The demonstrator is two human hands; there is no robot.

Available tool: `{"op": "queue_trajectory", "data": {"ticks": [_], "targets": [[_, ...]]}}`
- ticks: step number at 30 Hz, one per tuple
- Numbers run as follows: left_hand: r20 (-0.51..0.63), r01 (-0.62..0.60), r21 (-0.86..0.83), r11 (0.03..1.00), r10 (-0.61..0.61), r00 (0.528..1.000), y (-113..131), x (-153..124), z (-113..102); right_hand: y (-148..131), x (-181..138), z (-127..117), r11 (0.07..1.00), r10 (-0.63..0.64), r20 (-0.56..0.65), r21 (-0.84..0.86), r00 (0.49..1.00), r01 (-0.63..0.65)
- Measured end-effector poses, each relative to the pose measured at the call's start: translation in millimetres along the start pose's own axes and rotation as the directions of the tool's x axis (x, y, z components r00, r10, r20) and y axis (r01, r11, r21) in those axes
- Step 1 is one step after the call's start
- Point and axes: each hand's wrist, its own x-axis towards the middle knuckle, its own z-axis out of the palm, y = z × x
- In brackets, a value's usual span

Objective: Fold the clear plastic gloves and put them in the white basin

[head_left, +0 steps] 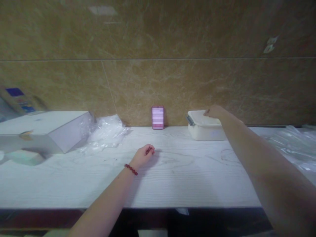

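Note:
A cream plastic box [206, 133] with a grey side latch [190, 120] stands against the wall, right of centre. My right hand [215, 112] reaches over its pale top, fingers bent down and held together. Whether they grip the top or something small there is hidden. Near the middle of the white wood-grain table [172, 184], my left hand [144, 154] rests with its fingers curled in towards the thumb. Anything inside that curl is too dark to make out. A dark red bead bracelet [131, 169] circles the left wrist.
A phone-like device [157, 117] with a lit, blurred screen leans on the marbled wall. On the left are a large white box [44, 123], clear plastic bags [108, 130] and a small pale green block [26, 157]. More clear plastic [293, 144] lies far right.

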Motion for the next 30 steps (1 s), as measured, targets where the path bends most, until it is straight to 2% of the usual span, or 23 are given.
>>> {"op": "queue_trajectory", "data": {"ticks": [1, 3, 6, 10, 14, 19, 22, 26, 30], "targets": [[-0.005, -0.003, 0.003, 1.000, 0.003, 1.000, 0.2, -0.2, -0.1, -9.1, -8.3, -5.7, 1.000, 0.014, -0.008, 0.008, 1.000, -0.014], [-0.019, -0.013, 0.008, 1.000, 0.013, 1.000, -0.3, -0.4, 0.1, -31.7, -32.7, -12.9, 0.993, 0.059, -0.103, 0.112, 0.993, -0.048], [-0.051, -0.030, 0.025, 0.999, 0.031, 0.998, -1.2, -1.6, -0.1, -73.8, -80.9, -8.0, 0.952, -0.005, -0.102, 0.304, 0.995, 0.036], [-0.137, -0.023, 0.090, 0.996, 0.035, 0.990, 0.6, -2.3, -4.6, -129.1, -140.5, 25.2, 0.860, -0.118, 0.000, 0.500, 0.993, 0.103], [-0.269, 0.087, 0.198, 0.976, -0.032, 0.963, 1.6, 3.2, -21.1, -161.5, -175.0, 61.8, 0.774, -0.162, 0.039, 0.625, 0.986, 0.103], [-0.270, 0.203, 0.360, 0.911, -0.107, 0.957, -12.7, 11.5, -61.5, -165.0, -185.0, 80.4, 0.730, -0.179, -0.011, 0.669, 0.984, 0.140], [-0.307, 0.257, 0.469, 0.845, -0.117, 0.945, -34.8, 13.4, -89.7, -159.6, -184.4, 82.1, 0.732, -0.172, -0.004, 0.669, 0.985, 0.130], [-0.389, 0.377, 0.619, 0.689, -0.149, 0.909, -69.4, 15.2, -126.0, -154.0, -184.2, 83.0, 0.735, -0.170, 0.024, 0.669, 0.985, 0.111], [-0.470, 0.472, 0.648, 0.598, -0.174, 0.865, -98.9, 17.6, -155.5, -150.9, -183.9, 83.1, 0.718, -0.154, 0.026, 0.690, 0.988, 0.093]]}}
